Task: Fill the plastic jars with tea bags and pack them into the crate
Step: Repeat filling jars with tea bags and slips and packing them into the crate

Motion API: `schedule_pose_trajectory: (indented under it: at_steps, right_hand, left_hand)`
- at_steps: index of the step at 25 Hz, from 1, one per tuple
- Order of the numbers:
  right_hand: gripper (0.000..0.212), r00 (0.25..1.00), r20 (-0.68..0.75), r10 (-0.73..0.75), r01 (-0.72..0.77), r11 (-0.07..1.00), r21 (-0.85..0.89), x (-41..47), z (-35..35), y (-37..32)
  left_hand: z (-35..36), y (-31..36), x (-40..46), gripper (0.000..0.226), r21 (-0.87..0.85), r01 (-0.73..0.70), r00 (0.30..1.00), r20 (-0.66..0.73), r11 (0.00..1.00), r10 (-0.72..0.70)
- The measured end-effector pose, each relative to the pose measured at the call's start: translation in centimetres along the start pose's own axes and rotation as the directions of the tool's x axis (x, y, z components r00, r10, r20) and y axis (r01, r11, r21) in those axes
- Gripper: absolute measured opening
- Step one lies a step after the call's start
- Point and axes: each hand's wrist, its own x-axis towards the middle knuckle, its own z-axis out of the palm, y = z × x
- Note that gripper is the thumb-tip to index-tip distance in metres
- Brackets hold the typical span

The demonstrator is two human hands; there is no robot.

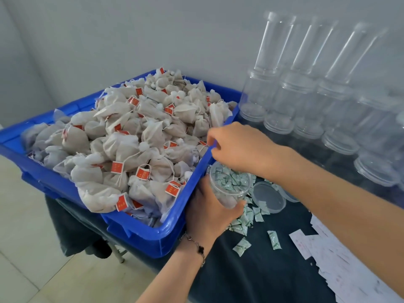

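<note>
Currently: left hand (209, 206) grips the jar (229, 184), held upright just beside the crate (166, 235) wall; jar holds green-and-white sachets (231, 182). Right hand (238, 147) hangs over the jar mouth, fingers curled down; whether they pinch anything cannot be told. Tea bags (131, 136) heaped in the crate, touching its rim. Advice: keep the jar steady and level, feed through the mouth's centre. Nearby: lid (269, 196), loose sachets (241, 247), paper slips (341, 263), empty jars (306, 110) stacked behind. Obstacle: crate rim crowds the left hand.
</note>
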Motion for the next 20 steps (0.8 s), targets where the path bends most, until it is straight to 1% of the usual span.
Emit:
schedule_pose_trajectory:
  at_steps: [1,2,3,4,5,6,8,9,10,11,12,13,14,15,16,17,18,19,20]
  right_hand:
    - [0.021,0.994,-0.108,-0.026,0.037,0.994,0.104,1.0,0.0,-0.7]
    - [0.022,0.982,-0.180,-0.061,0.103,0.967,0.234,2.1,0.1,-1.7]
    - [0.026,0.970,-0.218,-0.107,0.176,0.929,0.327,3.4,0.3,-2.8]
    - [0.032,0.956,-0.236,-0.172,0.246,0.910,0.334,4.7,0.6,-3.9]
    - [0.037,0.941,-0.237,-0.243,0.302,0.917,0.260,5.8,1.2,-5.0]
    - [0.040,0.928,-0.218,-0.301,0.334,0.933,0.132,6.8,1.7,-6.0]
    - [0.039,0.911,-0.185,-0.370,0.345,0.926,-0.153,7.8,2.8,-7.0]
    - [0.034,0.897,-0.208,-0.390,0.341,0.910,-0.236,7.8,3.1,-6.9]
    - [0.027,0.878,-0.257,-0.405,0.345,0.905,-0.249,7.6,3.3,-6.4]
    - [0.018,0.857,-0.322,-0.402,0.361,0.915,-0.180,7.1,3.4,-5.6]
    - [0.007,0.852,-0.390,-0.349,0.361,0.931,-0.044,6.3,3.2,-4.7]
    - [0.004,0.863,-0.437,-0.252,0.336,0.933,0.127,5.2,2.7,-3.5]
    - [0.009,0.871,-0.470,-0.142,0.314,0.898,0.309,4.1,2.1,-2.3]
    - [0.011,0.867,-0.495,-0.056,0.303,0.848,0.435,2.9,1.7,-1.0]
    - [0.013,0.870,-0.493,0.003,0.273,0.830,0.487,1.6,1.3,0.1]
    - [0.014,0.891,-0.453,0.021,0.224,0.848,0.481,0.5,1.2,1.2]
    - [0.013,0.930,-0.368,0.012,0.162,0.886,0.435,-0.5,1.3,2.0]
    - [0.010,0.971,-0.237,-0.005,0.090,0.934,0.346,-1.4,1.6,2.6]
    - [0.012,0.995,-0.094,-0.008,0.030,0.972,0.232,-2.1,2.1,2.8]
  left_hand:
    - [-0.1,0.0,-0.1,0.103,-0.011,-0.027,0.999,-0.030,1.000,0.027]
    - [-0.2,0.1,-0.1,0.102,-0.003,-0.059,0.996,-0.066,0.998,0.059]
    - [-0.2,0.0,0.0,0.100,0.019,-0.087,0.991,-0.100,0.996,0.088]
    - [-0.1,-0.1,0.0,0.099,0.043,-0.100,0.986,-0.128,0.994,0.105]
    - [-0.1,-0.1,0.0,0.097,0.065,-0.105,0.984,-0.140,0.992,0.113]
    - [-0.4,0.1,0.1,0.095,0.077,-0.096,0.988,-0.113,0.992,0.105]
    - [-0.8,0.5,0.3,0.088,0.090,-0.059,0.998,-0.008,0.994,0.060]
    - [-0.8,0.4,0.3,0.086,0.081,-0.054,0.999,-0.003,0.995,0.054]
    - [-0.7,0.3,0.2,0.085,0.054,-0.064,0.997,-0.030,0.996,0.066]
    - [-0.5,0.0,0.2,0.088,0.028,-0.084,0.994,-0.066,0.996,0.086]
    - [-0.3,-0.1,0.2,0.094,0.010,-0.100,0.991,-0.084,0.995,0.100]
    - [-0.2,-0.2,0.1,0.101,-0.002,-0.104,0.992,-0.074,0.995,0.104]
    - [-0.2,-0.2,0.2,0.105,-0.012,-0.087,0.995,-0.048,0.996,0.086]
    - [-0.1,-0.2,0.2,0.107,-0.019,-0.055,0.998,-0.023,0.998,0.054]
    - [0.0,-0.2,0.1,0.107,-0.009,-0.023,1.000,-0.013,1.000,0.023]
    - [0.1,-0.2,0.1,0.106,0.024,-0.009,1.000,-0.017,1.000,0.010]
    - [0.1,-0.3,0.0,0.104,0.066,-0.014,1.000,-0.026,0.998,0.016]
    - [0.2,-0.4,-0.1,0.101,0.095,-0.031,0.999,-0.038,0.995,0.034]
    - [0.3,-0.4,-0.2,0.100,0.106,-0.042,0.998,-0.051,0.994,0.048]
